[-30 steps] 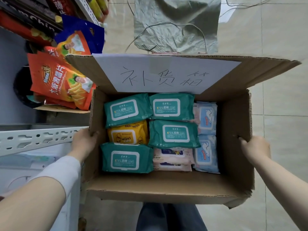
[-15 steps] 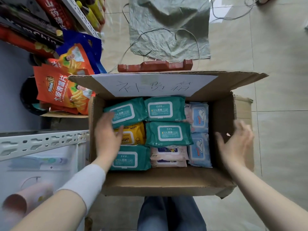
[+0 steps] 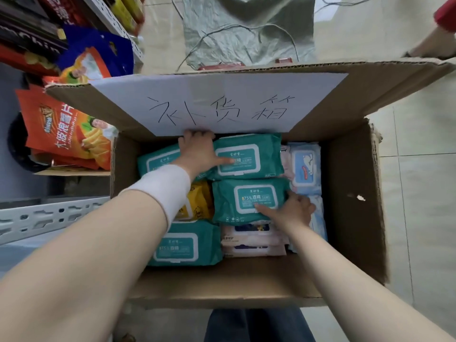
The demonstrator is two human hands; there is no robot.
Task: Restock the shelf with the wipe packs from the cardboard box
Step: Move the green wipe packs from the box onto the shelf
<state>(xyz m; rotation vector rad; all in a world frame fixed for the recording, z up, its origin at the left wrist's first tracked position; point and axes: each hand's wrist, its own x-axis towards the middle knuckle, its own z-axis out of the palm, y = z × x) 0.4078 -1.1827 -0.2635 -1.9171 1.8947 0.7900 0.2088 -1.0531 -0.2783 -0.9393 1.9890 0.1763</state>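
Lying tightly packed, the soft, glossy wipe packs [image 3: 182,245], mostly teal, fill the corrugated cardboard box [image 3: 222,285]. The right hand [image 3: 293,211] pinches the middle pack [image 3: 246,196] at its right edge, thumb on top. The left hand [image 3: 197,154] hooks curled fingers over the far edge of the far-left pack [image 3: 155,164].

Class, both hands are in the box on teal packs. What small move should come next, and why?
Probably lift the middle teal pack out: the right hand has its thumb on top and fingers at its right edge, and nothing lies over it. The grip of the left hand is unclear.
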